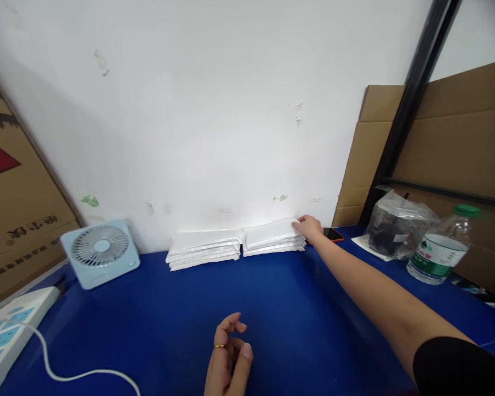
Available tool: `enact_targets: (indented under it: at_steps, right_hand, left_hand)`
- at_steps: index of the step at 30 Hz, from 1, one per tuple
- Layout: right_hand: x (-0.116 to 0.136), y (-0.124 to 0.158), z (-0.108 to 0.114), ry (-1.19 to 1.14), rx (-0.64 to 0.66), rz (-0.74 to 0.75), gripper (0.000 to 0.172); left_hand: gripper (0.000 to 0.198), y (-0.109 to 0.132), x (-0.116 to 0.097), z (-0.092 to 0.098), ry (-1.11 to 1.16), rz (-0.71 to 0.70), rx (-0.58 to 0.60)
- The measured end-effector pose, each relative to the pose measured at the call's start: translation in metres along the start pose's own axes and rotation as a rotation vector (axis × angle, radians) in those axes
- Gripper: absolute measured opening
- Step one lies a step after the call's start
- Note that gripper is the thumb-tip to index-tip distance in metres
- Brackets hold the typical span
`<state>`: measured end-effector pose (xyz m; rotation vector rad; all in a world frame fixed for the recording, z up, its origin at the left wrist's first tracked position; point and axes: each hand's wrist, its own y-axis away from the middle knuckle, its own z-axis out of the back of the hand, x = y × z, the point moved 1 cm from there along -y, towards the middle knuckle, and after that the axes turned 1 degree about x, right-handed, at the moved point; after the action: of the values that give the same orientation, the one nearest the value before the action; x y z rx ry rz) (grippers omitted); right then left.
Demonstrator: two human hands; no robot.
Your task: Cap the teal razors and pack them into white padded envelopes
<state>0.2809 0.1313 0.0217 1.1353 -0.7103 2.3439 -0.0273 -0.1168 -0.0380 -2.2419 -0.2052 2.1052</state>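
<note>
Scuffed white wall (pixel 214 110), matte and flaking in patches, rises behind the right hand (pixel 311 228), and a smooth blue table (pixel 157 324) spreads below it. Brown cardboard (pixel 457 143) stands to the grip's right, a printed carton (pixel 25 231) far to its left. On that left side too are a hard plastic strip (pixel 20 324) and a square pale-blue fan (pixel 101 256) with a round ribbed grille; to the right, a crinkly clear bag (pixel 396 223) and a green-capped bottle (pixel 439 247). Two low stacks of flat, glossy white packets lie against the wall: the right stack (pixel 274 239) under the right hand, the left stack (pixel 206 250) just beside it. Both look fairly neatly piled — only the right one's top packet sits a little askew, so some squaring may be left. Right fingers are over that packet's near end; whether they pinch or merely rest, I cannot tell. Nearer the camera, the left hand (pixel 229 363) curls loosely — thumb and fingers apart, holding nothing. Close beyond the grip lies a thin, orange-edged phone (pixel 334 235).
</note>
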Motion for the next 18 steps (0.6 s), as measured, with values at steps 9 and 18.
enact_targets:
  at_steps: [9,18]
  right_hand:
    - [0.086,0.094,-0.081,0.428,0.366,1.185,0.049]
    - [0.121,0.102,-0.102,0.356,0.337,1.192,0.018]
  left_hand:
    - [0.05,-0.001,0.008,0.005,-0.025,-0.006,0.058]
    - [0.051,-0.003,0.007,0.008,0.08,0.048,0.056]
